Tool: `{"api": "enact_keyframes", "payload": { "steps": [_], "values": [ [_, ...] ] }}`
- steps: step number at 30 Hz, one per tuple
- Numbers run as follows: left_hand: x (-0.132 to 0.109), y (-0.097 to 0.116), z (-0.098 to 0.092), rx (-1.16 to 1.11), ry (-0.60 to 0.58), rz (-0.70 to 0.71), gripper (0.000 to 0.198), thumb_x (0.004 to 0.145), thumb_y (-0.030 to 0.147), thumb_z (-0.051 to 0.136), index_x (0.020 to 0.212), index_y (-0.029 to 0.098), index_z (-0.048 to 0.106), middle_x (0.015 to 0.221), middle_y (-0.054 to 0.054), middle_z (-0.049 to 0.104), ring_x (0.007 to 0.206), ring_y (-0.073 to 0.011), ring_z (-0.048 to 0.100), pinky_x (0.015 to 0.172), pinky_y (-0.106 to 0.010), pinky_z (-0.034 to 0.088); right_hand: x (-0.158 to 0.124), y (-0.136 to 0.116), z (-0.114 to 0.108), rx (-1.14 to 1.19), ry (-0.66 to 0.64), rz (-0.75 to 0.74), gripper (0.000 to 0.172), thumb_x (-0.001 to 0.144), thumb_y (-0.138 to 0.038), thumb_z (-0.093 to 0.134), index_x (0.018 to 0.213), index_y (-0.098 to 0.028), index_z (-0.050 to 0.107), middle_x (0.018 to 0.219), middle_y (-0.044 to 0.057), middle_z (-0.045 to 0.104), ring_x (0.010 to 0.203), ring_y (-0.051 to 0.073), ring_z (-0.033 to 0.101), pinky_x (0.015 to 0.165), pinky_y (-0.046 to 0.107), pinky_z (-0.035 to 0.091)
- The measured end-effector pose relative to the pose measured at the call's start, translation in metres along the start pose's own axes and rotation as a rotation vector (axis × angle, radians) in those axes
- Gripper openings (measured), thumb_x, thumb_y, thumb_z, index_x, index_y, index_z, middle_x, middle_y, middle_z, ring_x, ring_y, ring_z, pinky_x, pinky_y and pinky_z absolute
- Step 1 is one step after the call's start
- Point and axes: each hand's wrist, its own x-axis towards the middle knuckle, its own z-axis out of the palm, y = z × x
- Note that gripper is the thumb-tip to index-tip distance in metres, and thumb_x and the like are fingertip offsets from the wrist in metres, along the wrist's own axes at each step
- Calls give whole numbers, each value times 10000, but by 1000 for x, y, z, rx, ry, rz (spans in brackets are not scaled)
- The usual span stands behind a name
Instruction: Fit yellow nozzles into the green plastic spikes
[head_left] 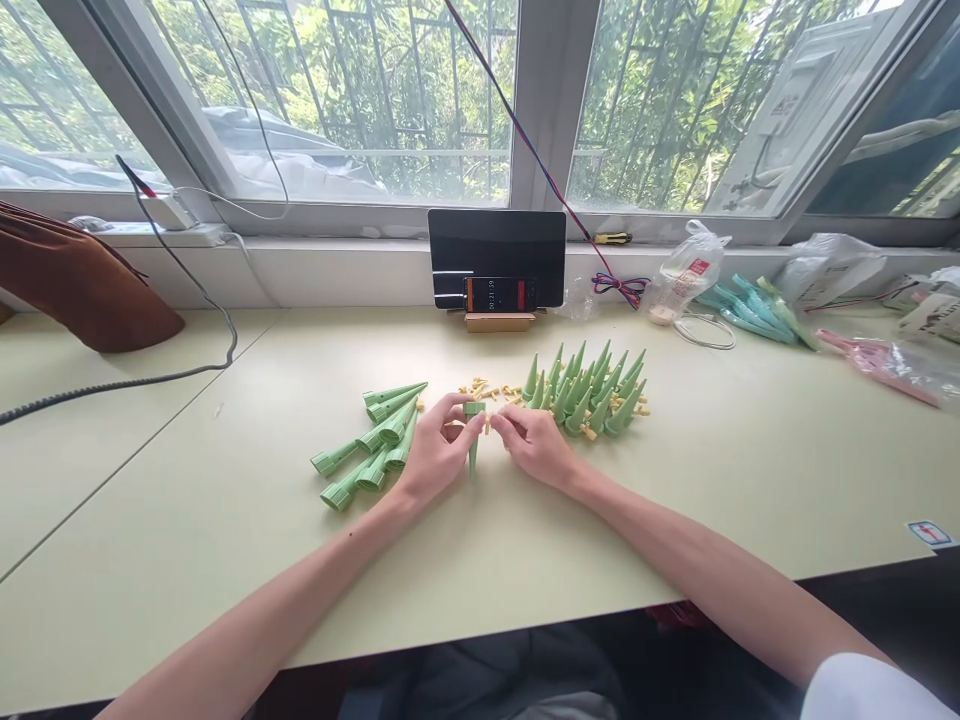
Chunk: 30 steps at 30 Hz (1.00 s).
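My left hand (435,450) grips a green cone-shaped spike (473,440), wide end up and point down toward the pale table (225,520). My right hand (534,440) pinches a small yellow piece (488,424) right beside the spike's top. To the left lies a pile of green spikes (375,445) on their sides. To the right stands a cluster of upright green cones (589,390). Small yellow pieces (487,390) are scattered between the two heaps, just beyond my fingers.
A dark tablet (496,250) with a phone (500,294) on a wooden stand sits against the windowsill. Plastic bags (686,270), teal spikes (750,310) and pink packets (877,365) lie far right. A brown bag (82,285) and a grey cable (150,375) are at left.
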Motion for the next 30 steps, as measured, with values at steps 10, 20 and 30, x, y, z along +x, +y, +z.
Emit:
{"api": "enact_keyframes", "payload": {
  "steps": [10, 20, 30],
  "values": [
    [1, 0, -1, 39, 25, 11, 304, 868, 439, 631, 1073, 224, 568, 700, 36, 532, 434, -62, 429, 403, -198, 337, -2, 0, 3, 201, 17, -8, 246, 939, -444, 567, 956, -199, 563, 744, -3, 603, 560, 119, 589, 550, 253, 499],
    [0, 0, 0, 32, 22, 10, 313, 863, 439, 642, 1075, 220, 573, 713, 36, 543, 433, -58, 432, 407, -197, 353, -1, -5, 0, 145, 7, 28, 321, 964, -483, 509, 822, -197, 551, 604, -31, 575, 462, 104, 539, 512, 238, 447],
    [1, -3, 1, 1, 5, 27, 327, 853, 435, 659, 1075, 212, 574, 733, 28, 528, 460, -64, 456, 410, -194, 353, 0, 0, -1, 44, 8, 17, 471, 1002, -468, 422, 615, -201, 454, 489, -32, 488, 470, 106, 449, 542, 251, 383]
  ]
}}
